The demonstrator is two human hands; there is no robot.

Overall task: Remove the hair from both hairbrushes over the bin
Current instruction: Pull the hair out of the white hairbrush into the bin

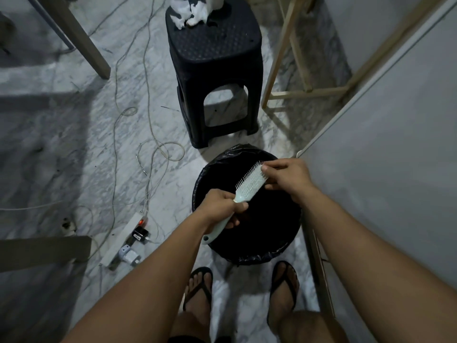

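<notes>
A pale mint hairbrush (248, 186) is held over the round bin (210, 174) lined with a black bag. My left hand (222, 206) is shut on the brush's handle, whose end sticks out below my wrist. My right hand (286, 178) pinches at the bristles on the far tip of the brush head, thumb and fingers closed there. Any hair between those fingers is too fine to make out. A second hairbrush is not visible.
A dark plastic stool (215, 70) stands just beyond the bin with crumpled white paper (190, 11) on top. Cables and a power strip (126, 238) lie on the marble floor at left. A wall and wooden frame (304, 70) run along the right. My sandalled feet are below the bin.
</notes>
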